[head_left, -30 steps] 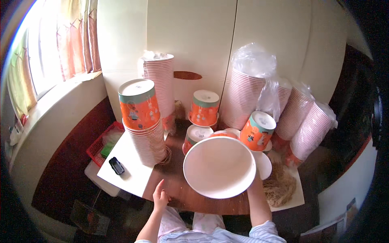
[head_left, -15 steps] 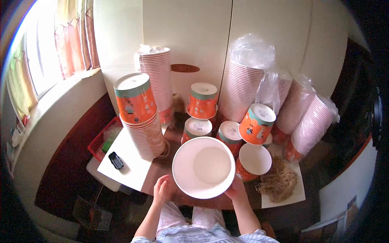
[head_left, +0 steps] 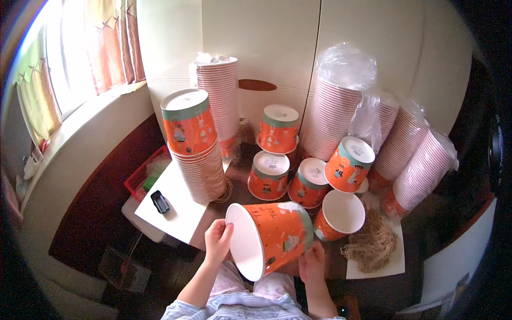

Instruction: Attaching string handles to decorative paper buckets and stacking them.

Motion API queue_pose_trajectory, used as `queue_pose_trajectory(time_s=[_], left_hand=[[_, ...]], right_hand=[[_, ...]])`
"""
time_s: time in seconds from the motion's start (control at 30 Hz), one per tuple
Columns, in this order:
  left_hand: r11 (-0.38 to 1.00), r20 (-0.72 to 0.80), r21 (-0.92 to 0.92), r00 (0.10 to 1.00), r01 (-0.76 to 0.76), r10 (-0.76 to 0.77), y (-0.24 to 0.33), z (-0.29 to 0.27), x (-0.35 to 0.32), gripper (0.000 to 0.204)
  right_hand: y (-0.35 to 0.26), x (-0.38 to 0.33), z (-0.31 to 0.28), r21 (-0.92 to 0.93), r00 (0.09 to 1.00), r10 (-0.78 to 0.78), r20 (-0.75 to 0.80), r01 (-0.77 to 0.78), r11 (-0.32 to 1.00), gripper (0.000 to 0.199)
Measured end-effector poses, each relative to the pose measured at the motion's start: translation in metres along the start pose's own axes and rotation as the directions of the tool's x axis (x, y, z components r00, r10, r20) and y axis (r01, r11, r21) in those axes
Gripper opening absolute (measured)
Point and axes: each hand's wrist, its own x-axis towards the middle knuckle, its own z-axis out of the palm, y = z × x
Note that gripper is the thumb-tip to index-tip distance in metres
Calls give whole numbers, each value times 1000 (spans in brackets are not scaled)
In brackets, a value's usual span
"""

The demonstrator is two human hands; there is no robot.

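Note:
An orange paper bucket (head_left: 280,234) with a green band round its base lies tilted on its side in front of me, its white open mouth facing left. My left hand (head_left: 217,240) is closed on the rim, thumb at the edge of the mouth. Just below the bucket's base, my right hand (head_left: 312,261) has its fingers curled together; whatever they hold, if anything, cannot be made out. Right of the held bucket, another paper bucket (head_left: 344,212) stands mouth up. Beside it lies a bundle of tan twine (head_left: 370,242) on a white sheet.
Upturned orange buckets (head_left: 270,164) stand behind, some piled on others. A tall nested stack (head_left: 198,173) rises at the left, near a small black tray (head_left: 159,202) on a white board. Plastic-wrapped stacks (head_left: 330,114) line the back, and a red basket (head_left: 140,178) sits far left.
The held bucket has turned from mouth toward me to mouth leftward, showing its printed side. My left hand has taken hold of the rim; my right hand has moved down to the base.

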Motion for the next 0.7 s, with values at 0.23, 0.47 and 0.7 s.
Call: queue_pose_trajectory(time_s=[0.23, 0.47, 0.7], left_hand=[[996, -58, 90, 998, -30, 36, -11, -12, 1, 6], [938, 244, 142, 930, -316, 277, 5, -17, -8, 8], [997, 444, -56, 896, 51, -21, -20, 9, -22, 17]], right_hand=[[38, -27, -53, -382, 988, 45, 150, 16, 924, 15], [-8, 15, -33, -161, 911, 205, 359, -157, 974, 24], [-12, 49, 47, -539, 585, 404, 704, 69, 839, 20]])
